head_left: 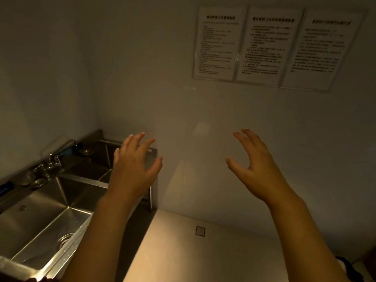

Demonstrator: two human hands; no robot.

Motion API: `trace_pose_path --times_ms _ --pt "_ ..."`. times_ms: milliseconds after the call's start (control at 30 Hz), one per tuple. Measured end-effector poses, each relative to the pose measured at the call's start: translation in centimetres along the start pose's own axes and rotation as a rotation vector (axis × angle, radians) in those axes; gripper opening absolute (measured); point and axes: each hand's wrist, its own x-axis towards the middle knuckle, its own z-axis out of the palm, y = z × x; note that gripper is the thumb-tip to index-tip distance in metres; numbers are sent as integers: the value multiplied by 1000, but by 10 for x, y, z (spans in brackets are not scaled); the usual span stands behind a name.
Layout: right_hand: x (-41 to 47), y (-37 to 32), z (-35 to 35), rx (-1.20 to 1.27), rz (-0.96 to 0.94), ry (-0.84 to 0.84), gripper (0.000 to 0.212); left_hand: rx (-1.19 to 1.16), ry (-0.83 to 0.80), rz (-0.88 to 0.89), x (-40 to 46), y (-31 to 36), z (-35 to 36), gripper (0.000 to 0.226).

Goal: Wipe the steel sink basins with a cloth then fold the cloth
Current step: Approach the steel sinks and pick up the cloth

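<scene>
A steel sink unit with several basins runs along the left wall; the near basin (36, 226) has a round drain (65, 239), and farther basins (89, 169) lie behind it. Both my hands are raised in the air in front of the wall, holding nothing. My left hand (136, 165) hovers over the far right end of the sink with fingers spread. My right hand (256, 165) is up to the right, fingers loosely bent, away from the sink. A pale strip at the bottom left corner (14, 269) may be a cloth; I cannot tell.
Taps (48, 161) stand on the sink's back ledge at the left wall. A pale floor (203, 251) with a small square drain cover (200, 231) lies below right. Three printed notices (272, 47) hang on the wall above.
</scene>
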Motion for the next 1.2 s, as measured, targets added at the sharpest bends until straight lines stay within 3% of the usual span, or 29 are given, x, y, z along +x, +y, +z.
trace_pose_path --times_ms 333,767,1200 --pt "71 -28 74 116 -121 -83 71 126 104 -103 18 -73 -20 56" --pt "211 -94 242 386 -383 -329 67 435 232 -431 32 -167 -69 54" --pt "250 -189 359 649 -706 -576 65 727 359 -805 -28 -171 -119 59"
